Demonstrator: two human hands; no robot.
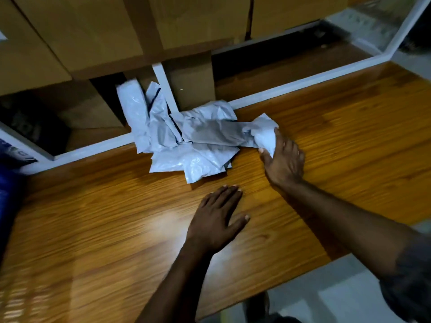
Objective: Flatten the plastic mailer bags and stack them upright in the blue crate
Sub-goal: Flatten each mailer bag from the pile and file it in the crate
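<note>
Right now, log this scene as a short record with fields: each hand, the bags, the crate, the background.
right hand: grips the crumpled end of the top bag
left hand: open, fingers straight, flat over the table
mailer bags: crumpled pile at the table's far edge, none flattened
blue crate: only a blue sliver at the left edge; contents hidden
background: cardboard boxes

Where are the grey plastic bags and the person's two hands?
mailer bags (198, 134): head view, crumpled middle of the heap.
right hand (284, 159): head view, back of the hand gripping a bag.
left hand (215, 220): head view, back of the hand.
</note>
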